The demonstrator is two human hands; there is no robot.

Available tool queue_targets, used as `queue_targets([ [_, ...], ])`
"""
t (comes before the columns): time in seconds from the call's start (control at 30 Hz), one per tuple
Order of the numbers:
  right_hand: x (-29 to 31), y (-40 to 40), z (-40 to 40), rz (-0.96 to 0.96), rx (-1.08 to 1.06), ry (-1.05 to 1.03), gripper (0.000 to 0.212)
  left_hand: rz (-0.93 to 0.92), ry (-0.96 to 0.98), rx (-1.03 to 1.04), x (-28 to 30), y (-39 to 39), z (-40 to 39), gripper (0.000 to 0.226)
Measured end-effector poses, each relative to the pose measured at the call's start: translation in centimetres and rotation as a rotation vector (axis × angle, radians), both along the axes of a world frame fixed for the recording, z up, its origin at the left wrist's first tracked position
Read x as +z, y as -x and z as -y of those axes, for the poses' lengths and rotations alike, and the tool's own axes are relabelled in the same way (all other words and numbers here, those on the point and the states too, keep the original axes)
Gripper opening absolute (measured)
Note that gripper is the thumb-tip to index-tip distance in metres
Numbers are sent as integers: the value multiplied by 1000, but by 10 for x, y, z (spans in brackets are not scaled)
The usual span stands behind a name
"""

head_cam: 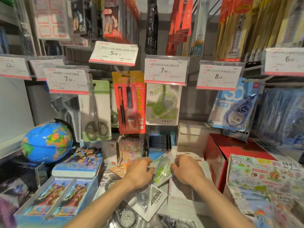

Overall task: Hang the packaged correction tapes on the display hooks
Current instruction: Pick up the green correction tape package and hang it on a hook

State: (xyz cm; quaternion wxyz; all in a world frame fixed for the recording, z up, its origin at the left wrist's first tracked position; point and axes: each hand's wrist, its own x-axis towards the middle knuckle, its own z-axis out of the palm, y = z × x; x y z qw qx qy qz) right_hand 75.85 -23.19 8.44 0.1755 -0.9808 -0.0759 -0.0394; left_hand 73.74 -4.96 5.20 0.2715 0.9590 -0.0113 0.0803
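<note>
Head view: two hands hold one green correction tape pack low over the bench.

The left hand [139, 172] and right hand [185, 170] pinch the green pack [162, 170] between them; its matching hook [164, 87] hangs directly above, under the 7.90 tag [166, 69].

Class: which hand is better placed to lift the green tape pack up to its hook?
Right hand: it pinches the pack and sits nearer under the green packs' hook.

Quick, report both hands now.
Left hand: fingers curled on the green correction tape pack.
Right hand: pinching the same pack's other edge.
</note>
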Motion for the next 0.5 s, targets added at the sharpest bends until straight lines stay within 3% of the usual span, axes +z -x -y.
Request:
queue_targets([
  [0.13,-2,-4,-6,-43,-32,-31,25,-33,-67,17,-5,-6,11,33],
  [0.23,0,-7,-7,-91,-64,-113,22,-57,-47,2,-15,-14,13,47],
  [0.4,-3,-18,-5,-174,-84,-465,35,-38,-30,-37,-17,-20,17,52],
  [0.5,-2,-16,-7,-208,-90,-663,13,-60,95,-36,-14,-17,22,47],
])
